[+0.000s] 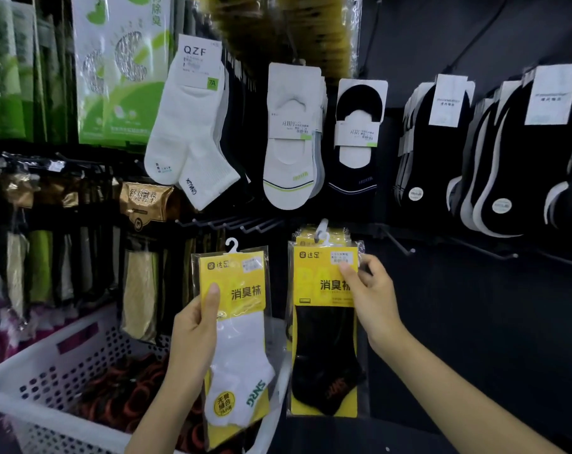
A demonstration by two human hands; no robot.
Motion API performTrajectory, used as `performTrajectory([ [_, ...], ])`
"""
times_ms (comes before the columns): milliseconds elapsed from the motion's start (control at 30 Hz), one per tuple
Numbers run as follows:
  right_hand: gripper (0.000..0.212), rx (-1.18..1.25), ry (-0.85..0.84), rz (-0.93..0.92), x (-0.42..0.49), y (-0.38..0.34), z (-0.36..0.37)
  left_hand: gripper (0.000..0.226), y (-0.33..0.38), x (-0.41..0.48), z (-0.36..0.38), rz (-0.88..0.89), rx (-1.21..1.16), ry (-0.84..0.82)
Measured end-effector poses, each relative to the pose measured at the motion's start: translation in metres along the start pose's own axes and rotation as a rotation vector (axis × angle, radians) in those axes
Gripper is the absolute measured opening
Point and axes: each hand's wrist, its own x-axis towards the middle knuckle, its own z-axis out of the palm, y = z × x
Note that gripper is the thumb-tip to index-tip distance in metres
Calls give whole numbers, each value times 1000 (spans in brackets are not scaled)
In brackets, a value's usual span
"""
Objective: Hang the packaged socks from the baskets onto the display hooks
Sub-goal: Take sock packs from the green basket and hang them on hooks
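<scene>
the left hand (192, 326) has its fingers curled round the left edge of a clear pack of white socks (237, 335), thumb pressed flat on the yellow card. the pack stands upright, with its white plastic hanger (232, 246) free in the air above the fingers. the right hand (374, 298) pinches the right edge of a pack of black socks (325, 339) — thumb on the front of the yellow card, the other fingers behind it. the top of that pack sits up by a hook above the right fingers, where more yellow packs (320, 232) hang just behind it; whether it is seated on the hook i cannot tell. above and between the two hands a row of thin display hooks (245, 224) juts out from the dark panel. below and left of the left fingers stands a white perforated basket (48, 381) holding dark red and black goods (124, 398). higher, above both hands, hang white ankle socks tagged qzf (192, 126), white no-show socks (289, 152) and black no-show socks (356, 149). up and right of the right fingers hang rows of black socks (442, 152).
</scene>
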Motion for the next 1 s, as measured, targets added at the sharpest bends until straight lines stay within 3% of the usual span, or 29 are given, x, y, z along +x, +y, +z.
performTrajectory([
  [133, 11, -44, 38, 34, 8, 9, 15, 59, -2, 4, -7, -15, 11, 15],
  [267, 16, -90, 110, 81, 18, 26, 17, 45, 1, 2, -7, -18, 2, 8],
  [467, 24, -109, 290, 237, 37, 50, 11, 53, 6, 1, -5, 28, 6, 11],
  [633, 20, -170, 378, 336, 30, 69, -4, 48, 2, -1, 3, 9, -39, -16],
  [867, 14, -112, 145, 228, -11, 52, 4, 53, -4, -6, 21, -45, -37, -88],
  [1000, 31, -130, 97, 149, -13, 39, 11, 41, -3, -12, 34, -75, -63, -129],
])
